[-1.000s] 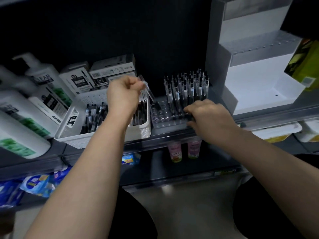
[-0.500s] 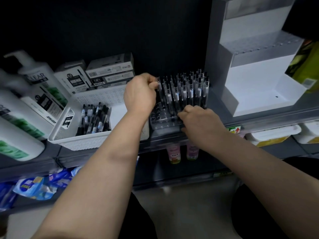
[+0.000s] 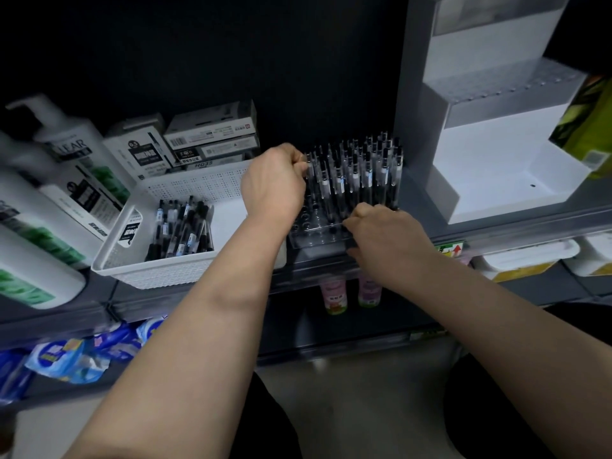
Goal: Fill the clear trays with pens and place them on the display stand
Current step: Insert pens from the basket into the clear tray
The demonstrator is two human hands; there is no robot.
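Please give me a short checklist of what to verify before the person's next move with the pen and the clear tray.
1. Grip on pen: the left hand pinches one pen upright at the tray's left side: ok.
2. Tray held: the right hand grips the clear tray at its front edge: ok.
3. Pen tip seated in a hole: cannot tell, the hand hides it.
4. Tray full: not ok, the front holes are empty.
5. Supply: loose pens lie in the white basket: ok.
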